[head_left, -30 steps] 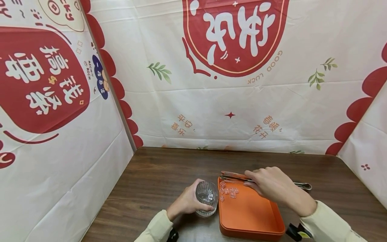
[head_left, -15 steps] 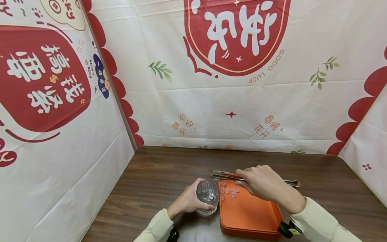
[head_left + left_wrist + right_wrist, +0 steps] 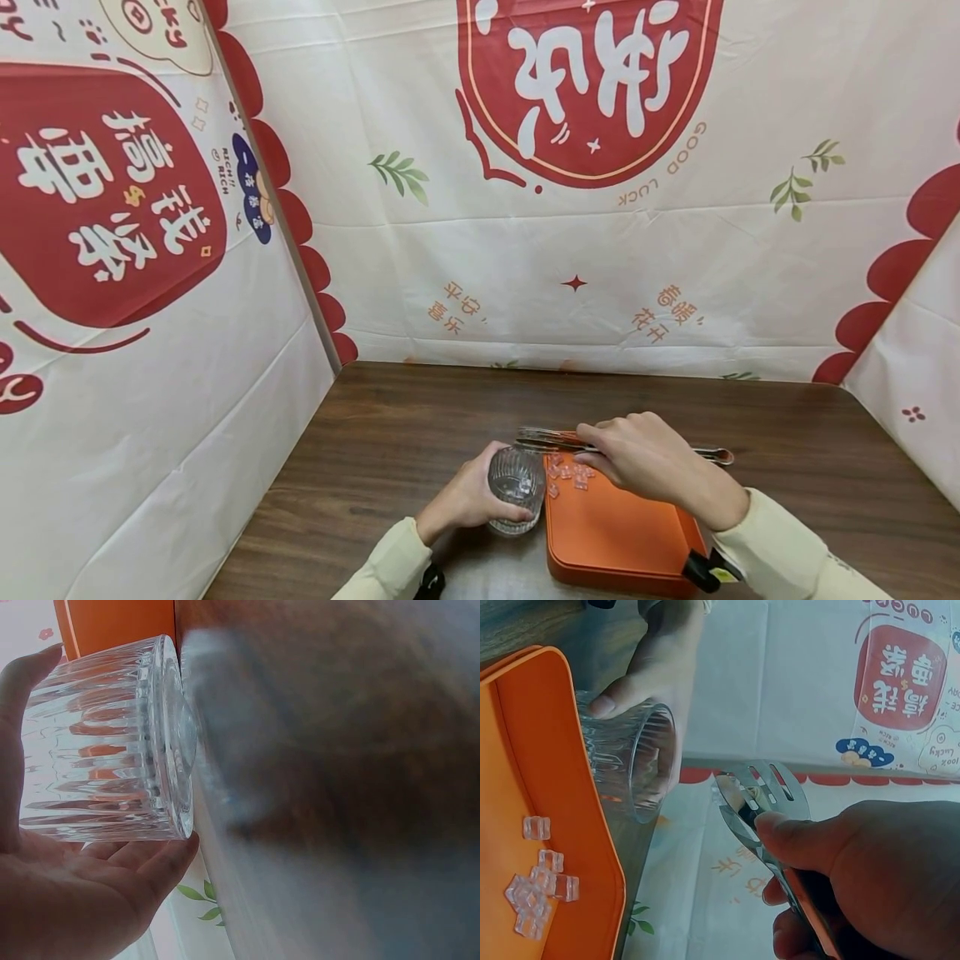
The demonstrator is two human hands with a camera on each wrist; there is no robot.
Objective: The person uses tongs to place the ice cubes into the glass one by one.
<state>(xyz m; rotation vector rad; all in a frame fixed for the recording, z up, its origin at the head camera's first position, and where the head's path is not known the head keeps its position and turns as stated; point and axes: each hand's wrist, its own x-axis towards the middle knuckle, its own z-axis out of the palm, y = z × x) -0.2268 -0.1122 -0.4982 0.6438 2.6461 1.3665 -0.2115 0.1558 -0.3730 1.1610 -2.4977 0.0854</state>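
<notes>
My left hand (image 3: 471, 496) grips a clear ribbed glass (image 3: 517, 482) beside the orange tray (image 3: 618, 533). In the left wrist view, the thumb and fingers wrap the glass (image 3: 97, 750), with its thick base facing the camera. My right hand (image 3: 645, 454) holds metal tongs (image 3: 716, 455) with slotted heads, level above the tray's far side. Their tips hang near the glass's rim. In the right wrist view, the tong heads (image 3: 784, 791) stand close together; whether a cube sits between them is hard to tell. Several clear cubes (image 3: 536, 889) lie in the tray.
The brown wooden table (image 3: 390, 433) extends around the tray. A white printed cloth (image 3: 510, 242) rises behind the table, and another (image 3: 165, 400) stands on the left. A black wrist strap piece (image 3: 701, 571) hangs near the tray's right corner.
My right hand has moved left with the tongs, bringing their tips from above the tray to beside the glass's rim. My left hand and the glass stay nearly in place.
</notes>
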